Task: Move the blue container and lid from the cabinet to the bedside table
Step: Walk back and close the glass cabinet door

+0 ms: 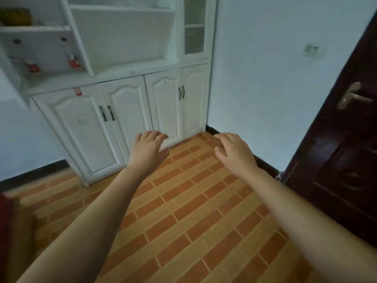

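A white cabinet (126, 78) stands against the far wall, with open shelves above and several shut lower doors with black handles. No blue container or lid shows in this view. My left hand (150, 147) is stretched out in front of the lower doors, palm down, fingers apart and holding nothing. My right hand (234, 152) hovers to its right near the room's corner, fingers loosely curled and spread, also with nothing in it. Neither hand touches the cabinet.
Brick-pattern orange floor (183, 211) spreads between me and the cabinet. A dark wooden door (336, 150) with a brass handle stands on the right. Small red items (33, 67) lie on the left shelves, something yellow (16, 16) higher up. A dark red edge (6, 211) shows at the left.
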A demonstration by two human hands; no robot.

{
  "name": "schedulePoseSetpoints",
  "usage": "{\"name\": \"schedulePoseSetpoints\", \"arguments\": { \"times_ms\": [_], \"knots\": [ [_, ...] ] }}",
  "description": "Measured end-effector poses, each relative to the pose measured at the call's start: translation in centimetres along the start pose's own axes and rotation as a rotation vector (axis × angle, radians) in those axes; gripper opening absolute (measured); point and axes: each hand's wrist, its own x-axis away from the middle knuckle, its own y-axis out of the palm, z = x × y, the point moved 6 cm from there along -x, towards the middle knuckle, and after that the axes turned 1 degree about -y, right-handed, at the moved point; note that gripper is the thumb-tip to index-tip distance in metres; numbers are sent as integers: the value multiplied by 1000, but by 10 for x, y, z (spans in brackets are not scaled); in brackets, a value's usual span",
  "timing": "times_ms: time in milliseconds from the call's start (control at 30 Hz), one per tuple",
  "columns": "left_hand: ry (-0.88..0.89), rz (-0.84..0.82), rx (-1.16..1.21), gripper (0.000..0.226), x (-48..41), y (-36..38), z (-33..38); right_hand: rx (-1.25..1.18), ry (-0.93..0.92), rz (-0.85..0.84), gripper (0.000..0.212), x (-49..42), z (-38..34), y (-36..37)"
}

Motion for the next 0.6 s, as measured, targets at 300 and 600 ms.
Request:
{"name": "schedulePoseSetpoints", "arguments": {
  "times_ms": [300, 600],
  "knots": [
    [-293, 48, -123, 41, 54, -37, -60, -84, -270, -89, 40, -41, -59, 29],
    [-485, 144, -174, 40, 91, -61, -88, -146, -466, -123, 40, -60, -105, 39]
  ]
}}
